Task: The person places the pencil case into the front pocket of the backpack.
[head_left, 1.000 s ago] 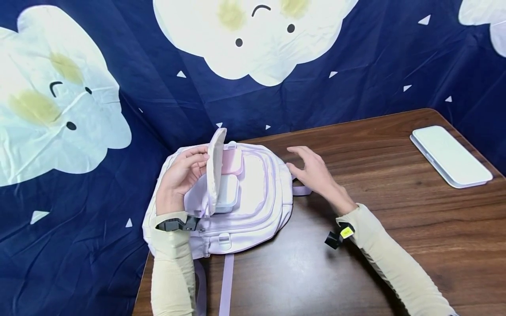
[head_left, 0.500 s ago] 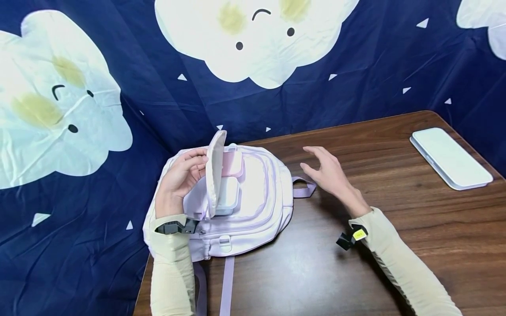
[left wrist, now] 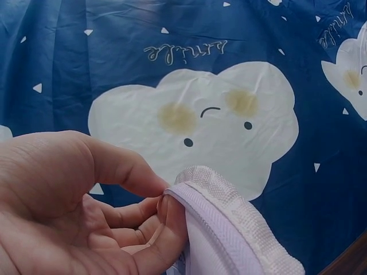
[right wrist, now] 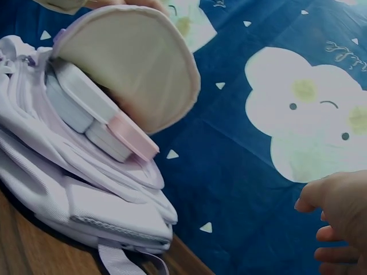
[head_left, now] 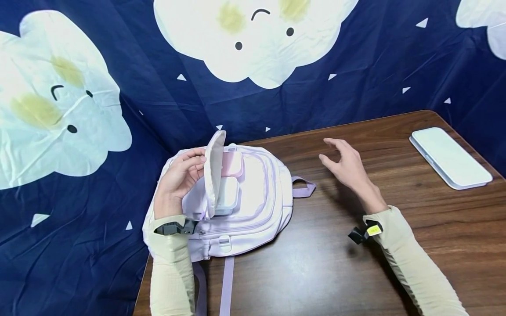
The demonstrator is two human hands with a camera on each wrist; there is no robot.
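Observation:
A pale lilac backpack [head_left: 282, 193] lies on the table with its front pocket flap [head_left: 215, 173] raised. My left hand [head_left: 179, 175] pinches the flap's edge between thumb and fingers; the left wrist view shows the piped rim of the flap [left wrist: 229, 229] in that grip. Under the flap sit a pink-lidded box [head_left: 233, 163] and a white-lidded box [head_left: 228, 193], side by side in the pocket. Seen from the right wrist, the white lid [right wrist: 86, 91] and pink lid [right wrist: 135, 138] have pale bases. My right hand [head_left: 348, 166] holds nothing, over the table right of the backpack, fingers apart from the thumb.
A flat white rectangular case [head_left: 450, 156] lies at the table's far right. A lilac loop [head_left: 304, 192] sticks out from the backpack's right end, and a strap [head_left: 227, 285] runs toward the near edge. A blue cloud-print cloth [head_left: 300, 105] hangs behind the table.
My right hand has moved right, away from the backpack and toward the white case. My left hand still holds the flap up in nearly the same spot.

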